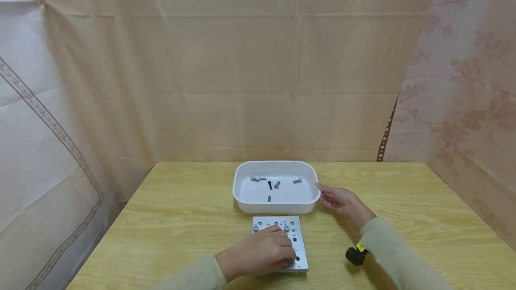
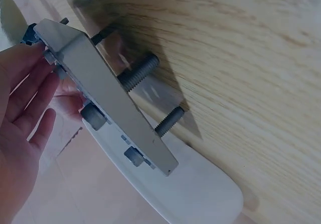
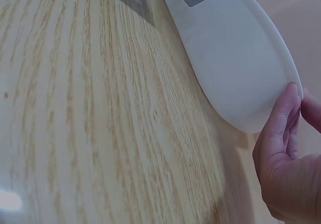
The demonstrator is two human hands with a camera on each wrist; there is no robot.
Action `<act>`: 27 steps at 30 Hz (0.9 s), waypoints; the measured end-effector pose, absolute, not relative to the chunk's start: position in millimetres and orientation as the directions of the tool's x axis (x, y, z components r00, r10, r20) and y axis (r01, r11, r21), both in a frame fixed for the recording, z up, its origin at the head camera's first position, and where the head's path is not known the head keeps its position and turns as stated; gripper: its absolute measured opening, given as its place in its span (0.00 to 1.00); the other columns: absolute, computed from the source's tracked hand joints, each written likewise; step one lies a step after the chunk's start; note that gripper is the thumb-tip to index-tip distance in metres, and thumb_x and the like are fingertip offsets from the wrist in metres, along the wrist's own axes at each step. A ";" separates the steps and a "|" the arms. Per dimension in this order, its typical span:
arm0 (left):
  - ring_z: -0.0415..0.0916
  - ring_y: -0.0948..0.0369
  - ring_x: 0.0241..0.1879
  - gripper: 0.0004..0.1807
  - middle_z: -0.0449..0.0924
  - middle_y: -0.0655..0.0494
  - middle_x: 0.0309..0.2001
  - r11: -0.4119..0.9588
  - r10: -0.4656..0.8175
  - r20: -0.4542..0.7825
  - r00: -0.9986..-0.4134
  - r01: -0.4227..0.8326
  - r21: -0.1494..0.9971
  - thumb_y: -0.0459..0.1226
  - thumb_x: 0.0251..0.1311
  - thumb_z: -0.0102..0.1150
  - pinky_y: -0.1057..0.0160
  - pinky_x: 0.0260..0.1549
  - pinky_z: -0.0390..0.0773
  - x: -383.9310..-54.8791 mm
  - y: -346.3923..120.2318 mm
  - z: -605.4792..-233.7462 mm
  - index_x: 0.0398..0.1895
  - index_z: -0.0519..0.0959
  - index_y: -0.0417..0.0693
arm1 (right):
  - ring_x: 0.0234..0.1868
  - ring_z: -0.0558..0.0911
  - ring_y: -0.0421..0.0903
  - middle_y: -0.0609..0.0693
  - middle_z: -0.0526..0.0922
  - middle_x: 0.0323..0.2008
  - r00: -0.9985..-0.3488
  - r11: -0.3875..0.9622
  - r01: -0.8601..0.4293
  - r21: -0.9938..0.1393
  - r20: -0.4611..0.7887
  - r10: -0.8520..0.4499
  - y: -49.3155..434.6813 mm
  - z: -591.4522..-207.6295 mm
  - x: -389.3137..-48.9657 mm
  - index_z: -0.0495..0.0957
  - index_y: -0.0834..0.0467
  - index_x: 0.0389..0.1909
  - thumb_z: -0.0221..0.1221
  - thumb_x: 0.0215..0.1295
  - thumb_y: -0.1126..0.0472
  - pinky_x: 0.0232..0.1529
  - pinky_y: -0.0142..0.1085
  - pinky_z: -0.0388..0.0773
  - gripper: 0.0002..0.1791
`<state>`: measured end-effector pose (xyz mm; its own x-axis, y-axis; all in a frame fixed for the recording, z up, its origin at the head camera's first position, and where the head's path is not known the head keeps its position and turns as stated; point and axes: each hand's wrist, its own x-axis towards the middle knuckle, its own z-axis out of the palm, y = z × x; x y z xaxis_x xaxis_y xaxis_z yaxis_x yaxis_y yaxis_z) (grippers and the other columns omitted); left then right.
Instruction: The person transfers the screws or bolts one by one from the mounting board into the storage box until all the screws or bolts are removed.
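Observation:
My left hand (image 1: 262,250) lies over a silver metal plate (image 1: 302,261) with rows of holes, hiding its near left part. Its fingertips curl at a dark bolt (image 2: 31,33) near one end of the plate, and they pinch its head. Other bolts stand in the plate, such as a silver one (image 1: 286,228) near the far edge; threaded shanks (image 2: 140,72) stick out underneath. My right hand (image 1: 340,201) grips the right rim of a white plastic tray (image 1: 276,208), thumb on one side of the wall and fingers on the other. Several loose bolts (image 1: 277,185) lie inside.
A black object (image 1: 355,256) with a yellow part lies by the right forearm, partly covered by the sleeve. The wooden table (image 1: 181,218) ends at a beige curtain (image 1: 242,79) behind, with patterned cloth (image 1: 471,115) on the right.

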<state>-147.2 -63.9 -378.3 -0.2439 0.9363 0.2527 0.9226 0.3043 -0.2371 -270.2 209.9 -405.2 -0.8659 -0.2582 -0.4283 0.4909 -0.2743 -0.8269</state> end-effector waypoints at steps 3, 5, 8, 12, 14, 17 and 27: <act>0.76 0.72 0.41 0.03 0.81 0.72 0.34 0.295 0.939 0.257 -0.227 0.918 -0.267 0.43 0.58 0.62 0.71 0.53 0.71 -146.9 -63.3 -378.7 0.36 0.81 0.61 | 0.30 0.83 0.35 0.45 0.85 0.26 -0.866 -0.281 0.490 -0.825 -0.425 -0.263 209.4 -404.6 -270.0 0.82 0.54 0.25 0.57 0.67 0.60 0.38 0.24 0.81 0.11; 0.76 0.72 0.42 0.03 0.81 0.72 0.34 0.289 0.942 0.253 -0.220 0.916 -0.279 0.43 0.58 0.62 0.71 0.53 0.71 -146.6 -62.7 -378.8 0.36 0.81 0.61 | 0.30 0.83 0.35 0.45 0.86 0.26 -0.865 -0.280 0.492 -0.824 -0.427 -0.264 209.2 -404.0 -269.7 0.82 0.54 0.25 0.57 0.67 0.60 0.38 0.24 0.81 0.11; 0.76 0.71 0.41 0.02 0.81 0.72 0.34 0.284 0.945 0.249 -0.213 0.912 -0.296 0.43 0.59 0.61 0.72 0.52 0.71 -145.6 -61.3 -378.3 0.35 0.81 0.61 | 0.30 0.83 0.35 0.45 0.86 0.26 -0.861 -0.273 0.500 -0.822 -0.438 -0.260 209.6 -403.4 -269.9 0.82 0.54 0.25 0.58 0.66 0.60 0.39 0.24 0.81 0.11; 0.75 0.72 0.40 0.02 0.80 0.73 0.32 0.276 0.949 0.239 -0.204 0.906 -0.322 0.42 0.61 0.58 0.73 0.50 0.70 -143.6 -58.4 -377.0 0.32 0.80 0.62 | 0.30 0.83 0.35 0.45 0.86 0.26 -0.857 -0.239 0.504 -0.830 -0.446 -0.257 210.9 -402.4 -270.7 0.82 0.53 0.25 0.58 0.66 0.59 0.39 0.24 0.81 0.10; 0.75 0.72 0.40 0.03 0.79 0.72 0.32 0.272 0.953 0.225 -0.205 0.906 -0.324 0.42 0.62 0.57 0.73 0.49 0.70 -143.6 -57.0 -375.6 0.32 0.79 0.62 | 0.30 0.82 0.35 0.44 0.85 0.26 -0.857 -0.206 0.498 -0.842 -0.443 -0.263 211.6 -400.6 -272.2 0.82 0.52 0.25 0.57 0.67 0.59 0.39 0.24 0.80 0.11; 0.76 0.71 0.40 0.04 0.79 0.72 0.32 0.272 0.956 0.200 -0.216 0.907 -0.320 0.42 0.63 0.56 0.73 0.50 0.70 -143.9 -55.7 -373.9 0.32 0.79 0.61 | 0.30 0.82 0.35 0.44 0.85 0.26 -0.858 -0.174 0.489 -0.855 -0.437 -0.269 212.3 -398.9 -274.6 0.82 0.52 0.25 0.57 0.67 0.59 0.38 0.24 0.80 0.11; 0.74 0.71 0.36 0.04 0.78 0.72 0.29 0.267 0.956 0.205 -0.208 0.906 -0.328 0.42 0.61 0.57 0.73 0.46 0.70 -142.0 -54.4 -374.7 0.29 0.79 0.61 | 0.29 0.84 0.34 0.44 0.87 0.25 -0.841 -0.080 0.472 -0.878 -0.422 -0.338 216.3 -396.9 -282.0 0.82 0.53 0.24 0.54 0.69 0.63 0.38 0.23 0.81 0.13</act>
